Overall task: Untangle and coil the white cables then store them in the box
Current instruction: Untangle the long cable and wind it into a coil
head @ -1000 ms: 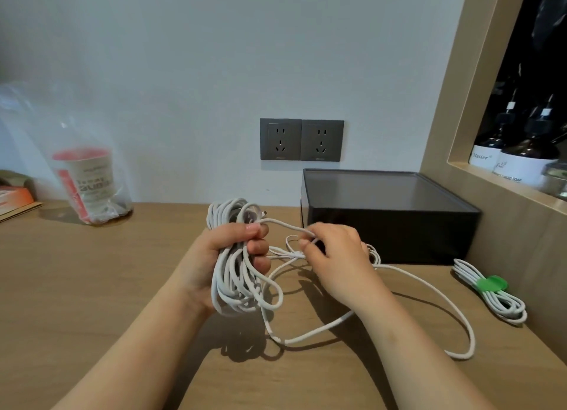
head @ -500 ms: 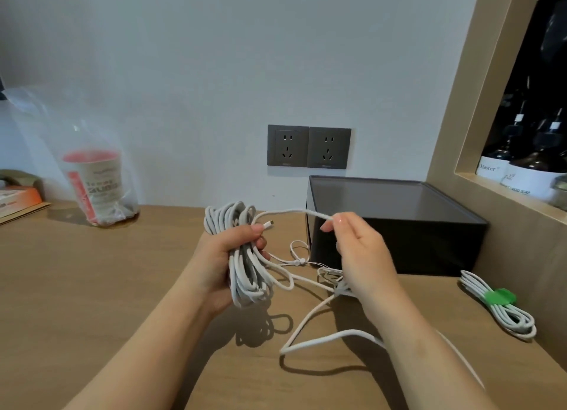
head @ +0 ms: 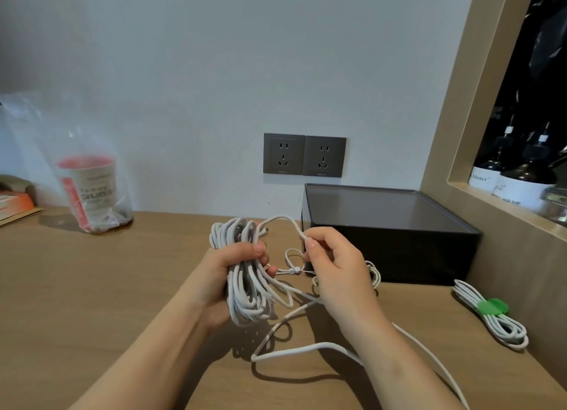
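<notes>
1. Head view, left: the left hand (head: 233,274) holds the bundle of white cable (head: 250,302) above the desk (head: 92,287), its fingers curled round the bundle's middle. We judge that this grip stops the gathered loops from springing apart.
2. Head view, centre: the right hand (head: 337,265) pinches a single strand (head: 285,218) between thumb and forefinger tips (head: 310,243), with the other fingers loosely curled. The strand arches over from the bundle's top. We take it that lifting one strand clear lets us trace it through the tangle.
3. Head view, below: the loose cable (head: 306,346) trails across the desk under the right forearm, slack and not yet coiled.
4. Head view, right: the black box (head: 392,256) stands behind the right hand, and its top looks covered. The tied coil (head: 503,327) with a green strap (head: 491,306) lies on the desk beside the box, not in it. It seems to be set aside until storing begins.
</notes>
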